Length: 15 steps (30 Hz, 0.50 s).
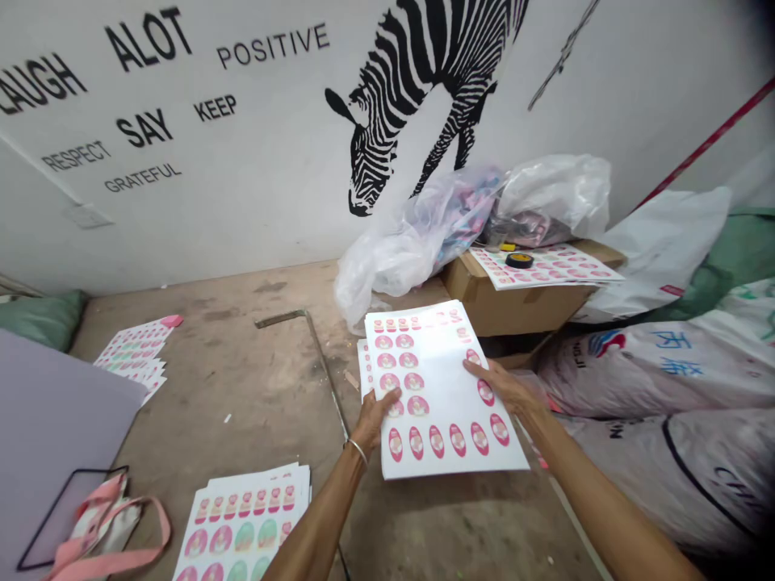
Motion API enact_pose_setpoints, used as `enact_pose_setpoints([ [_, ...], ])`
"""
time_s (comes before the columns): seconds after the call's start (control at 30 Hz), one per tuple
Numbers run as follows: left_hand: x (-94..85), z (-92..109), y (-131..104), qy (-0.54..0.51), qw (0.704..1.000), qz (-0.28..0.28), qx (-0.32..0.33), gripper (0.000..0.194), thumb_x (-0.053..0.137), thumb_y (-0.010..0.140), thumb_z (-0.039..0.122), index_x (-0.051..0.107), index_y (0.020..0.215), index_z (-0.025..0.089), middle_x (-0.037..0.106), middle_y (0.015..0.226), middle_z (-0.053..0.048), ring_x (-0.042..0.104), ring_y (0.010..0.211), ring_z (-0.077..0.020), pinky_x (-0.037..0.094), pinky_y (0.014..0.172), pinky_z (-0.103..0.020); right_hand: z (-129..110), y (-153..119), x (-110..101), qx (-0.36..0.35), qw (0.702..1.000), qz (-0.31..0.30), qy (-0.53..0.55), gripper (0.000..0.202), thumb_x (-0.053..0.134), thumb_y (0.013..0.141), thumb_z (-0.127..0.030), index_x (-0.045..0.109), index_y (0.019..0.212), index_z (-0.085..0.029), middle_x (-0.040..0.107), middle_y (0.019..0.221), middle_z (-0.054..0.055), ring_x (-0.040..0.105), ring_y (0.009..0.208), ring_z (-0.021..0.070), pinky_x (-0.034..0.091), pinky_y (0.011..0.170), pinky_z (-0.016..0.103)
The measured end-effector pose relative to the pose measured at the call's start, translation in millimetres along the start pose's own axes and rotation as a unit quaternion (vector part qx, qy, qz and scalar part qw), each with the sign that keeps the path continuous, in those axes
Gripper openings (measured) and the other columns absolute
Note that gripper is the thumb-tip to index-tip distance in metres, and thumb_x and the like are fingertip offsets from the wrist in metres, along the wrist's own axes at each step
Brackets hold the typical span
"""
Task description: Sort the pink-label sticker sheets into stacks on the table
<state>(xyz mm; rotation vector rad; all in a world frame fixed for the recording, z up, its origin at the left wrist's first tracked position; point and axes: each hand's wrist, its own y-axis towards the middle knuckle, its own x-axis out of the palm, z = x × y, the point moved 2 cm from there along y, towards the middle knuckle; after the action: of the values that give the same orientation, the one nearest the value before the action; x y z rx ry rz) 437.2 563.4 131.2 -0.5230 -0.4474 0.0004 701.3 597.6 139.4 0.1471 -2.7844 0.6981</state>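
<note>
Between my two hands I hold a stack of white sticker sheets [445,387], printed with pink ovals and round pictures; a patch in the middle of the top sheet is bare white. My left hand [376,415] grips the stack's left edge, thumb on top. On the right edge, my right hand [500,383] is closed with its thumb over the paper. The fingers beneath are hidden. Another sheet [364,363] sticks out at the stack's left side. Below my left forearm lies a pile of sticker sheets [242,516] with pink and green prints.
At the back right, a cardboard box [514,311] carries a sticker sheet and a roll of black tape [519,261]. Clear plastic bags [393,258] lie beside it. Full sacks [654,468] fill the right. A bent metal rod [327,371] and a pink-strapped bag [102,524] are left.
</note>
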Motion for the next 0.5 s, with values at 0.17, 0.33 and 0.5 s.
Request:
enact_pose_setpoints([
  [0.17,-15.5,-18.1,57.8,0.022,0.998,0.053,-0.026,0.055,0.089,0.056,0.034,0.062,0.097,0.009,0.074,0.083,-0.015,0.072,0.077,-0.0307,0.059,0.078,-0.047,15.4,65.3,-16.4,-0.011,0.988,0.074,-0.139,0.027,0.067,0.083,-0.030,0.063,0.102,-0.011,0.072,0.094,0.014,0.070,0.081,0.0284,0.058,0.069,0.033],
  [0.33,-26.9,-35.7,77.3,0.066,0.993,0.095,-0.022,0.043,0.085,0.061,0.031,0.065,0.092,0.008,0.073,0.083,-0.014,0.071,0.073,-0.0274,0.059,0.072,-0.041,35.2,90.8,-30.9,-0.007,0.967,0.134,-0.218,0.024,0.066,0.085,-0.033,0.065,0.096,-0.011,0.072,0.083,0.010,0.069,0.076,0.0262,0.053,0.058,0.026],
  [0.5,-23.3,-34.6,73.7,0.128,0.980,0.152,-0.008,0.036,0.081,0.066,0.029,0.065,0.092,0.010,0.074,0.088,-0.014,0.070,0.081,-0.0283,0.056,0.072,-0.037,28.8,93.9,-34.4,-0.006,0.948,0.155,-0.278,0.028,0.071,0.081,-0.037,0.066,0.095,-0.013,0.072,0.088,0.010,0.068,0.084,0.0278,0.053,0.064,0.026],
])
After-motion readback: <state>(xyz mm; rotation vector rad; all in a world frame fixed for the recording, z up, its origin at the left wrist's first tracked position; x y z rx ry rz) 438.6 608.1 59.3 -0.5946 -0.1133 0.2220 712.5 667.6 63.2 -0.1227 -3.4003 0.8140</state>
